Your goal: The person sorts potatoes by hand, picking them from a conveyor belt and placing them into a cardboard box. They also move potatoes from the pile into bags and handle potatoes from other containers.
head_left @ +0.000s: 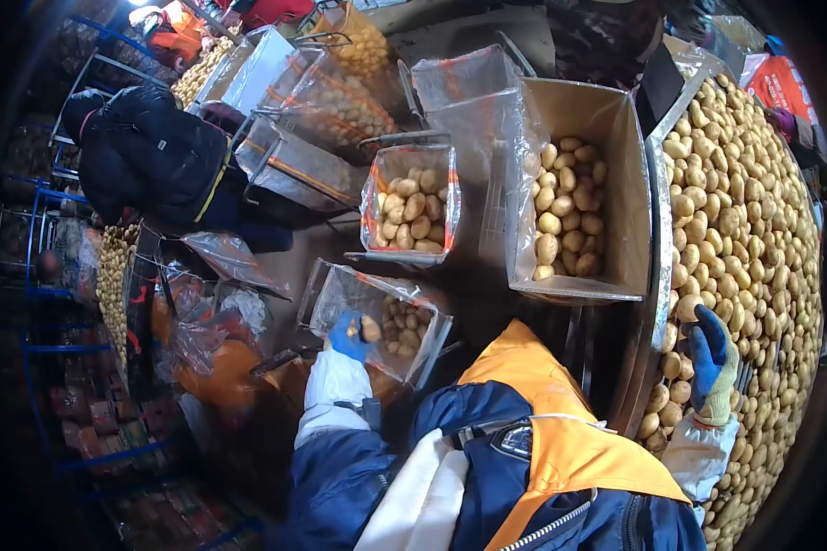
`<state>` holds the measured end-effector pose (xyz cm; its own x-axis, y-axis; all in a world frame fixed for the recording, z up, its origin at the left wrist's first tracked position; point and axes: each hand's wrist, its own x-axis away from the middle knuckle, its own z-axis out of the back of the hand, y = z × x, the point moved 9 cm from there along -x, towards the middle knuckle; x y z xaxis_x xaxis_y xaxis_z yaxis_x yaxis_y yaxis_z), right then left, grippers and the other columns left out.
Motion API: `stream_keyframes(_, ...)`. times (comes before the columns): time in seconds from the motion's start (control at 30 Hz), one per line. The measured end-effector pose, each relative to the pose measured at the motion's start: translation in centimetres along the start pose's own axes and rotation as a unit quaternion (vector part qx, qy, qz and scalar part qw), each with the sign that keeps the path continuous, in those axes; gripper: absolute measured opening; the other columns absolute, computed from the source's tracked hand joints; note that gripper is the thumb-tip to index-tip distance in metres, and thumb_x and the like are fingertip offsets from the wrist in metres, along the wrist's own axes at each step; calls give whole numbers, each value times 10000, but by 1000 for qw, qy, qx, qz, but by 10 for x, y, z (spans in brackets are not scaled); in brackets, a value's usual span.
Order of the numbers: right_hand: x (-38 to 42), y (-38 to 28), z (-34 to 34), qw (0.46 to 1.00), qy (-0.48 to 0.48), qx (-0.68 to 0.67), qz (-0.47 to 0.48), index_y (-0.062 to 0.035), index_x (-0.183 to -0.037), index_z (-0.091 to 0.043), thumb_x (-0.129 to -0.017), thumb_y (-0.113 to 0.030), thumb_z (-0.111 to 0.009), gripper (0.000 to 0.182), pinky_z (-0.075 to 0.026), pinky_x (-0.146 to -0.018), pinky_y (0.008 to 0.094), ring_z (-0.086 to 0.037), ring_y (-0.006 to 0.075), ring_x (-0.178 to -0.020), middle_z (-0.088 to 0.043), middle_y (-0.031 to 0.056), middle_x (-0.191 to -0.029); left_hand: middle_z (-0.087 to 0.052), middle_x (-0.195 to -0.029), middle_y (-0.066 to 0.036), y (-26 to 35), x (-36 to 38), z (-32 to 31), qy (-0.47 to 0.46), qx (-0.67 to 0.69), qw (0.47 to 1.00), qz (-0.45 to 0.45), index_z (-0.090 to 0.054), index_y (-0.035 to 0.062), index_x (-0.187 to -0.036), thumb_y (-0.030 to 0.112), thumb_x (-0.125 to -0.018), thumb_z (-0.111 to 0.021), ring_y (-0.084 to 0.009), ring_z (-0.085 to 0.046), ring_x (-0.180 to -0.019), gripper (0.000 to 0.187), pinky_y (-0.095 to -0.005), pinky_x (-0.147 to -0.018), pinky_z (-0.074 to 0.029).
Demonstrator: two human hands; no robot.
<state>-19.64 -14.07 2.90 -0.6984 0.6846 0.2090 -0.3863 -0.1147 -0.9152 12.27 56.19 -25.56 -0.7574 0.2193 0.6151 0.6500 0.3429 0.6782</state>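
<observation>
My left hand (pixel 347 340), in a blue work glove, is over the near edge of a plastic-lined crate (pixel 342 292). A potato (pixel 370 329) is at its fingers, which are closed on it. Inside the crate, several potatoes (pixel 406 326) lie toward the right end. My right hand (pixel 712 365), in a blue and cream glove, reaches over the left margin of a broad potato heap (pixel 753 248). Its fingers curl around another potato (pixel 688 308) at the fingertips; part of the grip is hidden.
A metal rim (pixel 657 248) borders the heap. Left of it stands a large cardboard box (pixel 629 184) part-filled with potatoes. Beyond my crate is a lined cart (pixel 374 216) holding potatoes, with further lined carts (pixel 294 170) behind. A person in a dark jacket (pixel 156 151) bends at the left.
</observation>
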Motion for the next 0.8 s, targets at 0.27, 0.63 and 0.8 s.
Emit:
stream_keyframes(0.27,-4,5,-19,999,-6,-18,-28,36,-1456,-612,-1077,-23,-618,384,-599,-888,292,-707,151,-1078,-725,106,-1253,-740,-1139,-66,36,65,-72,129,91,987,31,-704,123,-1089,452,-1021,-643,-287,-718,-1009,342,-513,-819,-617)
stream_keyframes(0.63,-3,7,-33,997,-32,-59,-24,56,-1463,-591,-1068,-16,-619,403,-599,-869,304,-702,165,-1049,-724,114,-1255,-683,-1415,-113,63,80,-298,-115,131,983,53,-707,206,-1345,561,-1091,-528,-366,-718,-1143,472,-445,-666,-635)
stream_keyframes(0.8,9,-2,-8,999,6,-37,-29,36,-1469,-601,-1054,-47,-651,426,-583,-928,293,-701,145,-1070,-727,102,-1252,-682,-1421,-128,61,48,-382,-238,217,942,95,-684,145,-1352,577,-1093,-508,-391,-692,-1239,535,-553,-852,-660)
